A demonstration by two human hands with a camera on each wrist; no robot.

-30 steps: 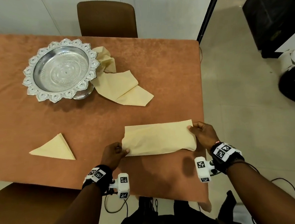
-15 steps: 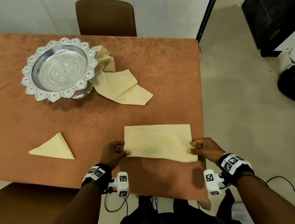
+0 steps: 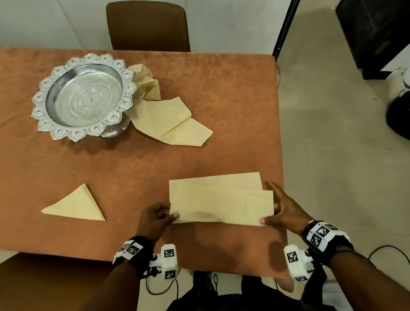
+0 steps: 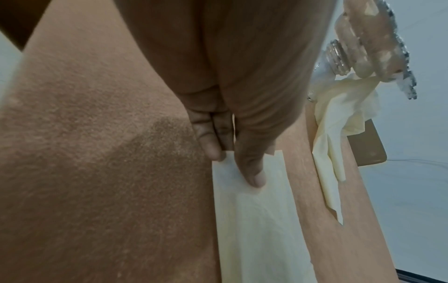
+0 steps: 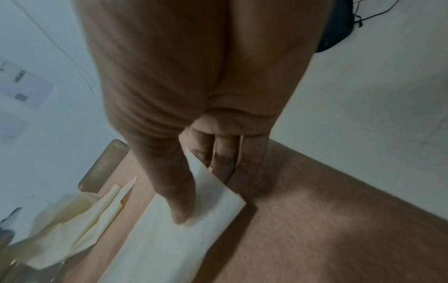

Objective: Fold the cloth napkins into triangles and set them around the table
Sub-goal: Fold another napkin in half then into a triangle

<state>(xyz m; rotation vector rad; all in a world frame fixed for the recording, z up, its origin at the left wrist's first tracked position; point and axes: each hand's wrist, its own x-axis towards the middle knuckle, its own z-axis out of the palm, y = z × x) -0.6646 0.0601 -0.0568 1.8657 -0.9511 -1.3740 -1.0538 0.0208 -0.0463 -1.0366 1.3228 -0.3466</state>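
A pale yellow napkin, folded into a long rectangle, lies near the table's front right. Its top layer sits skewed over the layer beneath. My left hand pinches its left edge, thumb on top. My right hand holds the right end; in the right wrist view the thumb lies on the cloth and the fingers are behind the lifted flap. One napkin folded into a triangle lies flat at the front left. A loose, crumpled napkin sprawls beside the silver bowl.
An ornate silver pedestal bowl stands at the back left of the orange-brown tablecloth. One brown chair is at the far side, another at the near left. The table's right edge is close to my right hand.
My right hand has come from the napkin's far right corner toward me, bringing the top layer's right end with it. The left hand has kept its pinch on the left edge.
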